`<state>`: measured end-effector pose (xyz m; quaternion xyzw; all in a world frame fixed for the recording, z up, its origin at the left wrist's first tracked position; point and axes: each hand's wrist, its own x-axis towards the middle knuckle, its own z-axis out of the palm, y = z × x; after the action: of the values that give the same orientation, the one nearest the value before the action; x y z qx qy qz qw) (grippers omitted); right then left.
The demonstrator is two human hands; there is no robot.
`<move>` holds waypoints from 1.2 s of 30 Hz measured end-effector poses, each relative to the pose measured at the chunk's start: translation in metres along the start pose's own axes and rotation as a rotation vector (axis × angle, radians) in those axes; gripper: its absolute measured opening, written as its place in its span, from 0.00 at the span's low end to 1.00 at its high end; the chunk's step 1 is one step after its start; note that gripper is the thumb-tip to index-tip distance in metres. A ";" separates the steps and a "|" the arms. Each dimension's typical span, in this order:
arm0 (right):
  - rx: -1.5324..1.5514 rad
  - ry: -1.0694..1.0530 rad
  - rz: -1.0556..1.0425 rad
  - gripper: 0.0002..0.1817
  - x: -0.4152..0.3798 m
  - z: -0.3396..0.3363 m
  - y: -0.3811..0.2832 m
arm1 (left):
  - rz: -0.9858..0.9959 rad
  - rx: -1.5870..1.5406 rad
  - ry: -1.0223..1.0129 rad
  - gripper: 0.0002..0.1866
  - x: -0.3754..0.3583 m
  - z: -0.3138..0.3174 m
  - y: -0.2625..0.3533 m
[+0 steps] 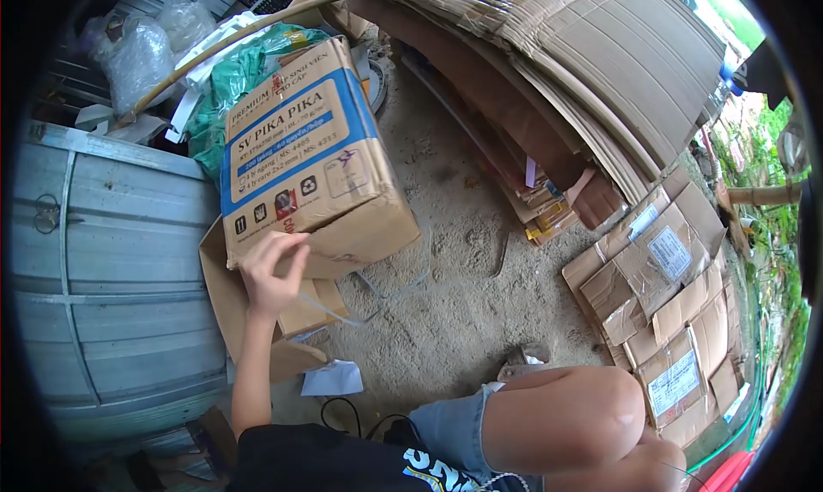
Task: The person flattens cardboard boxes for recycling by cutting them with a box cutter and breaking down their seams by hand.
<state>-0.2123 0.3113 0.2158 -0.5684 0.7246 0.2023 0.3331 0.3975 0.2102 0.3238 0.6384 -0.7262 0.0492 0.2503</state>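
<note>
L hand point(273, 273) is up at the lower front edge of the cardboard box point(309, 162), fingers curled & pinched on a thin clear plastic strap point(343, 314) that trails off the hand down & to the R over the ground, w/ loose loops lying further R on the sand. Fingertips sit right at the box's bottom edge, touching or v. close; can't tell which. Forearm runs straight down from the hand toward the person's black shirt point(334, 462) at the bottom edge of view.

R hand: not in view.

Box: brown w/ a blue-bordered printed label reading "SV PIKA PIKA", tilted, standing on the sandy ground point(446, 261) near its L side, just beside the grey corrugated metal wall point(111, 278). Opened flaps point(236, 303) stick out under & to the L of it. A small white paper scrap point(333, 378) lies on the ground just below the flaps.

Behind the box, toward the far L corner: green plastic bag point(231, 81) & clear plastic bags point(141, 51). Far side & R: a big leaning stack of flattened cardboard sheets point(583, 63). R edge of the ground: flattened taped cartons point(669, 303) w/ white labels, overlapping. Near bottom R: person's bare knee point(583, 415) & denim shorts point(454, 432); a sandal point(525, 361) shows just above the knee.
</note>
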 end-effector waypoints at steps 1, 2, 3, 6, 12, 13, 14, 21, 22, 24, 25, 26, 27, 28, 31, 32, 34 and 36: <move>-0.012 -0.022 -0.023 0.23 0.005 -0.018 -0.004 | 0.065 0.080 -0.058 0.11 0.008 -0.004 0.013; -0.027 -0.036 -0.046 0.23 0.010 -0.035 -0.010 | 0.078 0.074 -0.056 0.11 0.011 -0.004 0.014; -0.040 -0.044 -0.087 0.23 0.014 -0.053 -0.025 | 0.119 0.091 -0.074 0.11 0.015 -0.003 0.014; -0.048 -0.027 -0.280 0.23 0.028 -0.118 -0.059 | 0.187 0.088 -0.127 0.10 0.030 -0.006 0.016; 0.044 0.022 -0.475 0.20 0.055 -0.181 -0.120 | 0.054 0.114 -0.474 0.11 0.049 -0.019 0.036; -0.069 0.058 -0.634 0.19 0.069 -0.187 -0.123 | 0.028 0.152 -0.535 0.11 0.051 -0.021 0.038; -0.064 -0.010 -0.627 0.18 0.079 -0.196 -0.132 | 0.020 0.153 -0.527 0.11 0.051 -0.019 0.037; -0.039 -0.330 -0.866 0.13 0.064 -0.297 -0.177 | -0.062 0.365 -0.831 0.20 0.041 -0.038 0.019; -0.021 -0.360 -0.881 0.12 0.043 -0.318 -0.178 | -0.059 0.344 -0.807 0.20 0.035 -0.042 0.009; 0.025 -0.398 -0.773 0.12 -0.007 -0.359 -0.172 | -0.099 0.318 -0.743 0.19 0.034 -0.058 -0.015; 0.069 -0.422 -0.672 0.11 -0.032 -0.378 -0.167 | -0.137 0.299 -0.667 0.18 0.039 -0.076 -0.027; 0.160 -0.494 -0.609 0.12 -0.056 -0.394 -0.157 | -0.193 0.212 -0.494 0.15 0.055 -0.097 -0.038; 0.366 -0.514 -0.514 0.10 -0.080 -0.401 -0.143 | -0.326 0.306 -0.485 0.13 0.080 -0.122 -0.038; 0.569 -0.532 -0.410 0.09 -0.106 -0.404 -0.131 | -0.340 0.340 -0.460 0.12 0.107 -0.147 -0.042; 0.702 -0.486 -0.102 0.08 -0.184 -0.422 -0.118 | -0.452 0.256 -0.420 0.13 0.206 -0.240 -0.030; 0.690 -0.436 -0.081 0.09 -0.211 -0.427 -0.120 | -0.455 0.243 -0.419 0.13 0.232 -0.269 -0.021; 0.678 -0.287 -0.167 0.09 -0.236 -0.398 -0.096 | -0.547 0.145 -0.375 0.14 0.283 -0.322 0.001; 0.840 -0.347 -0.138 0.10 -0.294 -0.446 -0.146 | -0.584 0.067 -0.270 0.15 0.320 -0.359 0.009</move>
<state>-0.1463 0.1748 0.7480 -0.3887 0.6379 -0.0394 0.6636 0.4780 0.0635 0.7752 0.8284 -0.5370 -0.0856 0.1341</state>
